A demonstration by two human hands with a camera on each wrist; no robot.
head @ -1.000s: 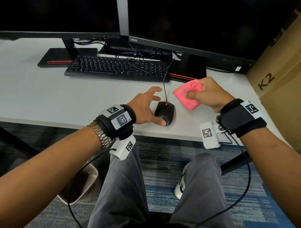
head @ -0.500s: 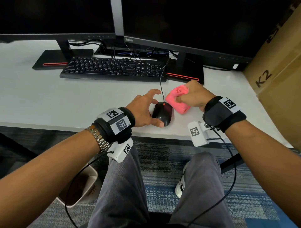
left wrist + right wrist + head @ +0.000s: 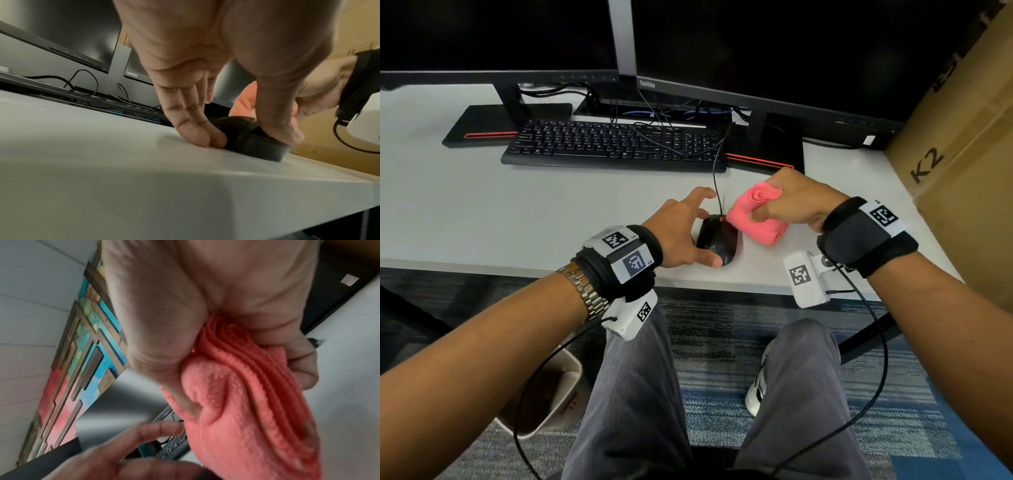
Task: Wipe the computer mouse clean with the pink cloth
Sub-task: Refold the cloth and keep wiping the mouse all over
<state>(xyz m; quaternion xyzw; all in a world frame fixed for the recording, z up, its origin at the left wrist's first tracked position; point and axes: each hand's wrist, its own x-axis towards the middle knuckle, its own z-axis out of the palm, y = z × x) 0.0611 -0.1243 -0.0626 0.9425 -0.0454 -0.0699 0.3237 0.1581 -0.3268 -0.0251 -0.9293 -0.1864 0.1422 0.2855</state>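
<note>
One black wired computer mouse (image 3: 717, 240) flat on the pale grey desk (image 3: 524, 212), near its front edge. Left hand (image 3: 681, 236) over its left side: thumb on the near end, fingers (image 3: 197, 129) pressed together against the mouse's far flank, tips down on the desk, index raised beyond. One bunched pink terry cloth (image 3: 756, 216) clenched in the right hand (image 3: 794, 202), fingers curled tight round it, just right of the mouse, lower fold touching or nearly touching its front right. Beyond the fingertips: one black keyboard (image 3: 613, 144), two dark monitors. One cardboard box (image 3: 962, 147) at far right.
</note>
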